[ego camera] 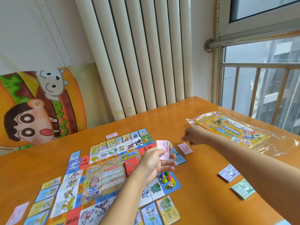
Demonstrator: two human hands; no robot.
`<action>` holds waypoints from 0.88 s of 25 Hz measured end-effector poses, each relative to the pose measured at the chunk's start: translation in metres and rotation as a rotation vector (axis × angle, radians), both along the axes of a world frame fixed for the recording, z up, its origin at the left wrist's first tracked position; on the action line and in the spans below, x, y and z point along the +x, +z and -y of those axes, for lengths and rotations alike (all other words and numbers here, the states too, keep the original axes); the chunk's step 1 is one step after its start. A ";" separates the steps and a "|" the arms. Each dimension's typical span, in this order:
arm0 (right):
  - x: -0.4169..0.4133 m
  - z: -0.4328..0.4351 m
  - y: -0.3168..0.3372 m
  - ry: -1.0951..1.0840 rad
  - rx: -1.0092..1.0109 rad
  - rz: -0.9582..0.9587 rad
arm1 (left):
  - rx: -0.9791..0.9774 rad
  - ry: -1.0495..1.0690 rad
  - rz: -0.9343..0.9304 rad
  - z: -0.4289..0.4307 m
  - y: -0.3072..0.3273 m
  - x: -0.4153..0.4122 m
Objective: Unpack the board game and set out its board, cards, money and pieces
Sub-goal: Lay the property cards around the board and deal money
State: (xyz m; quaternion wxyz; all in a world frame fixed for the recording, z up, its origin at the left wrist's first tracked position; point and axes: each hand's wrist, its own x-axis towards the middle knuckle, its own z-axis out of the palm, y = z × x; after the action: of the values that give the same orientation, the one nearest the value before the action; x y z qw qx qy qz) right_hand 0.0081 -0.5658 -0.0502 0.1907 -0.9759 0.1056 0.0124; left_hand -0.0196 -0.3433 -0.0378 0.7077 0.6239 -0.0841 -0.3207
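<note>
Fingers of left hand [154, 162] gripping pink banknotes [162, 149], right hand [194, 135] curled near lone note [185, 148], hold unclear

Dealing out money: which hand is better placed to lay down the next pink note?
Right, probably. The left hand grips the pink stack; the right hand looks empty and hovers by the lone pink note.

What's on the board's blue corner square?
Four pawns, blue, green, yellow and red, plus a white die. The left hand hides the square's far-left corner.
</note>
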 end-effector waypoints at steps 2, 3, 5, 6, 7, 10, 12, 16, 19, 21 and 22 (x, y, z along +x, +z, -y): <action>-0.014 -0.011 0.018 0.077 0.129 0.110 | -0.019 -0.053 -0.029 -0.001 0.003 -0.008; -0.024 -0.017 0.027 0.126 0.234 0.144 | -0.027 -0.083 -0.049 -0.001 0.004 -0.012; -0.054 -0.032 0.043 0.254 0.404 0.185 | -0.034 -0.138 -0.103 -0.002 0.007 -0.021; -0.072 -0.038 0.049 0.324 0.424 0.192 | -0.037 -0.170 -0.133 -0.002 0.008 -0.027; -0.090 -0.042 0.051 0.383 0.399 0.186 | -0.031 -0.210 -0.159 -0.002 0.009 -0.034; -0.140 -0.045 0.053 0.461 0.202 0.193 | 0.063 -0.367 -0.157 0.002 0.011 -0.057; -0.161 -0.041 0.050 0.470 0.089 0.201 | 0.151 -0.458 -0.113 0.010 0.011 -0.071; -0.201 -0.022 0.047 0.341 0.054 0.224 | 0.256 -0.523 0.043 0.039 0.010 -0.102; -0.224 -0.004 0.040 0.177 0.371 0.304 | 0.246 -0.518 0.143 0.061 0.009 -0.124; -0.232 0.012 0.033 0.031 0.586 0.325 | 0.340 -0.515 0.252 0.073 0.008 -0.133; -0.237 0.020 0.028 -0.039 0.647 0.311 | 0.418 -0.514 0.316 0.079 0.005 -0.137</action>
State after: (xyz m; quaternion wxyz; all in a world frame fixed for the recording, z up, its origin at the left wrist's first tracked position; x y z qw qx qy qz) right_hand -0.2288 -0.5858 -0.0222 0.5039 -0.8529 0.0845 -0.1072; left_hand -0.1565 -0.4222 -0.0326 0.4395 0.7555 -0.2791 -0.3978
